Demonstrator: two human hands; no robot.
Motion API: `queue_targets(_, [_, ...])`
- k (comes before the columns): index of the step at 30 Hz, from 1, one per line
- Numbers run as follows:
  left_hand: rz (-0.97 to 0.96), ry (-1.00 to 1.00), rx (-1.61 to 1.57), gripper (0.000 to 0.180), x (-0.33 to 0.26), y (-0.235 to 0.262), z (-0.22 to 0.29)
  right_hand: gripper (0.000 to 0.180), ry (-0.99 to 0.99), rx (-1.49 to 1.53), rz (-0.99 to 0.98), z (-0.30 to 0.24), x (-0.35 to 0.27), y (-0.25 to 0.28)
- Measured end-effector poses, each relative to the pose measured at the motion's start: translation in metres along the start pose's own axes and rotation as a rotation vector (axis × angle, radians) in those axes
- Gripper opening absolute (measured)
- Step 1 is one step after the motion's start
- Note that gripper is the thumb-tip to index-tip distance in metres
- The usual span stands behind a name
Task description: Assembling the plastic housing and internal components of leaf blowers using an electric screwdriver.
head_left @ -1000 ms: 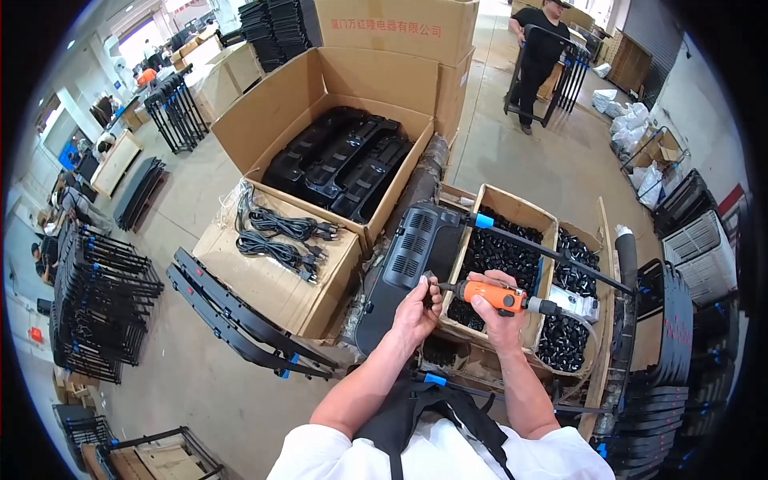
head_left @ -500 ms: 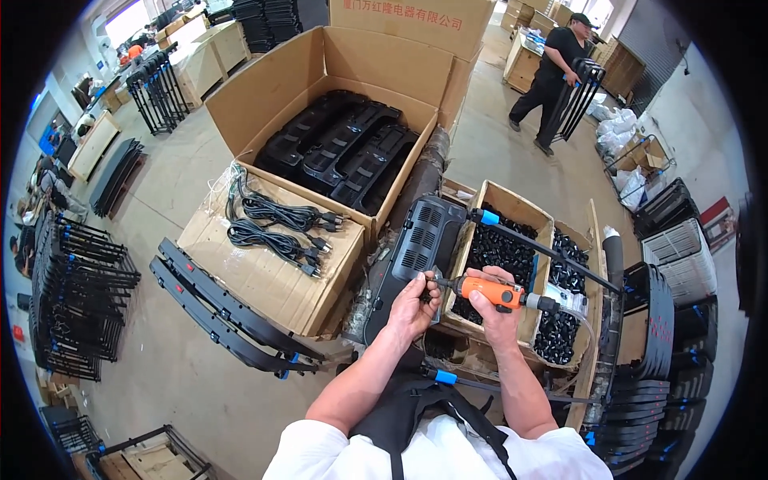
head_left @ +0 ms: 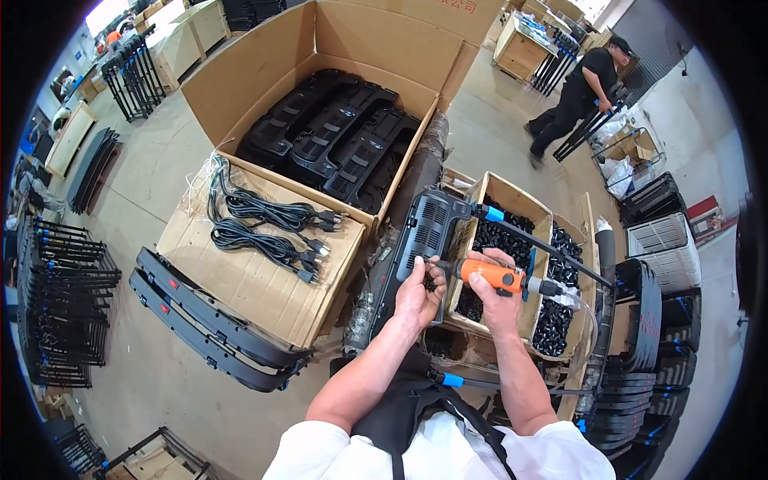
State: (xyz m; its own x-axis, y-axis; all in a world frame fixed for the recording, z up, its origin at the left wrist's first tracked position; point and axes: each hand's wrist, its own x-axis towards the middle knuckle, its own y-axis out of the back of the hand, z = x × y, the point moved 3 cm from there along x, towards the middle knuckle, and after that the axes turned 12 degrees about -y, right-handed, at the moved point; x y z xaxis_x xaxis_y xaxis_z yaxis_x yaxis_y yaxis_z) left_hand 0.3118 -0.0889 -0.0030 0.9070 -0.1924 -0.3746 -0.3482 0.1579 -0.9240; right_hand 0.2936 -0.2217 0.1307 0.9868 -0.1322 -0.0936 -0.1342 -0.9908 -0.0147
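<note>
My right hand (head_left: pixel 502 308) is closed round an orange air screwdriver (head_left: pixel 491 274), which points left with its hose at the right end. My left hand (head_left: pixel 412 302) has its fingers curled round several small dark screws (head_left: pixel 430 282), and its thumb and fingertips are at the screwdriver's bit. Exactly what sits on the tip is too small to tell. Under both hands lies a black vented plastic panel (head_left: pixel 428 224) with black tubes; one tube has a blue sleeve (head_left: pixel 494 214) at its far end, and another blue sleeve (head_left: pixel 450 380) shows nearer me.
Wooden boxes of small black parts (head_left: pixel 552 332) stand right of the panel. On the left, coiled power cords (head_left: pixel 264 232) lie on a cardboard box (head_left: pixel 192 260), before a large carton (head_left: pixel 240 88) of black panels. Curved black rails (head_left: pixel 212 324) jut out there. A person (head_left: pixel 584 92) carries frames at the far right.
My view has shifted a little, and the cartons sit farther left. My hands keep the screwdriver and screws together. The person at the far right has walked rightward with the frames.
</note>
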Motion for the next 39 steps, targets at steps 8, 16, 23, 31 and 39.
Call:
queue_targets(8, [0.130,0.075,0.290,0.026,-0.017,0.002,0.005,0.050,0.075,-0.037,0.049,0.012,0.089,-0.030])
queue_targets(16, [0.053,0.132,0.340,0.026,-0.012,0.017,0.017,0.047,0.056,-0.148,0.047,0.026,0.132,-0.046])
queue_targets(23, [0.030,0.119,0.296,0.024,-0.005,0.019,0.025,0.049,-0.006,-0.216,0.019,0.029,0.138,-0.051])
queue_targets(31, [0.100,0.141,0.243,0.025,-0.001,0.018,0.024,0.048,-0.011,-0.389,-0.025,0.011,0.152,-0.064])
queue_targets(39, [0.149,0.122,0.224,0.026,0.000,0.017,0.026,0.036,-0.013,-0.493,-0.090,0.004,0.166,-0.084])
